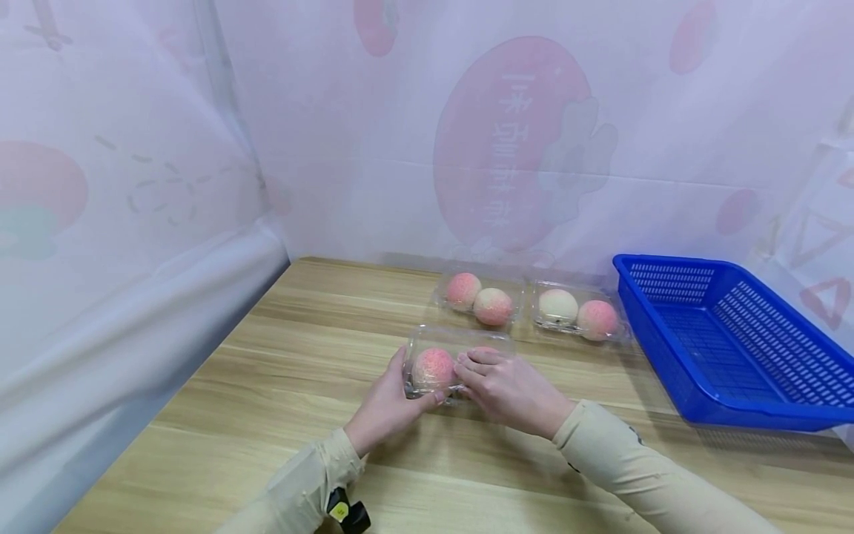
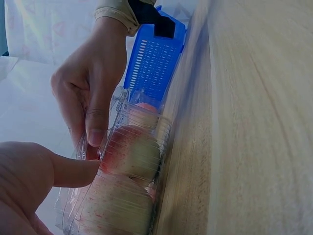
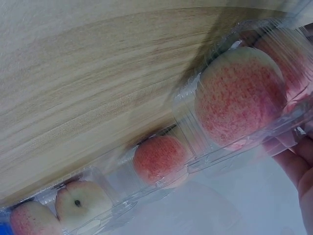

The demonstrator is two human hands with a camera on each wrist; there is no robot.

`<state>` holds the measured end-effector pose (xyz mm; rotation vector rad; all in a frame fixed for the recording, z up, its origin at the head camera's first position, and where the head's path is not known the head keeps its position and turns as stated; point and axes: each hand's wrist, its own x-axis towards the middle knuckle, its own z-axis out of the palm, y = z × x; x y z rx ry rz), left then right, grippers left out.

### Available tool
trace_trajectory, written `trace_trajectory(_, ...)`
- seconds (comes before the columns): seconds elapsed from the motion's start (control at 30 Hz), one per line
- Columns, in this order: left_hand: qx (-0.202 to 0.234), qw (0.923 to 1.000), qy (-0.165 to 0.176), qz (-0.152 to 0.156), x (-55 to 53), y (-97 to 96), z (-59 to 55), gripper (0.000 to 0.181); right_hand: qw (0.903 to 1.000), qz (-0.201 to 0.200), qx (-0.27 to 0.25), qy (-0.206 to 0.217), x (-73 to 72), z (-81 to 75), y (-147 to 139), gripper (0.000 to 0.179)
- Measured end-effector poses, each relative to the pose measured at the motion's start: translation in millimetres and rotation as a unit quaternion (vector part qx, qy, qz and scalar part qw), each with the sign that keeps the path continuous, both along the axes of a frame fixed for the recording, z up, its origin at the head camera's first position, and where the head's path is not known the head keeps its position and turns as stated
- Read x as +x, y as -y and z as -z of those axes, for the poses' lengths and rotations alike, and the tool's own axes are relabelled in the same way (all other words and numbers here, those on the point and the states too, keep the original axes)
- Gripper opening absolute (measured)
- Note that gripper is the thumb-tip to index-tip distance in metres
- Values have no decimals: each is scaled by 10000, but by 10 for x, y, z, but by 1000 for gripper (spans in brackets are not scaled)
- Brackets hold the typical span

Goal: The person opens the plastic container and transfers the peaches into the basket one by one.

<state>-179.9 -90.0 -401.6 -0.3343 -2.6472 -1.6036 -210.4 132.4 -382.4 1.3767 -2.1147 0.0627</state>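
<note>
A clear plastic clamshell box (image 1: 460, 338) with pink-and-cream peaches (image 1: 434, 368) inside stands near the middle of the table. My left hand (image 1: 387, 404) grips its left end, the thumb lying along the front edge. At the right part of the box, my right hand (image 1: 514, 389) covers one peach in the head view. The left wrist view shows the right hand (image 2: 95, 83) pinching the box's edge between thumb and fingers, close to the left thumb (image 2: 73, 171). From the right wrist, a peach (image 3: 239, 98) shows through the clear wall.
Behind the held box, another clear box (image 1: 445, 297) holds two peaches. Right of it stands a similar box (image 1: 543, 319), also with two. A blue perforated basket (image 1: 700, 378) sits at the right. White printed curtains (image 1: 333, 148) surround the wooden table (image 1: 267, 386).
</note>
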Motion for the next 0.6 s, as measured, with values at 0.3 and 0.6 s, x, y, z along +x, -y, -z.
trace_trajectory(0.3, 9, 10000, -9, 36, -6, 2, 12, 94, 10000, 33, -14, 23, 8, -2, -17, 33)
trace_trajectory(0.6, -25, 10000, 29, -13, -5, 4, 20, 96, 10000, 52, 21, 54, 7, 3, -16, 34)
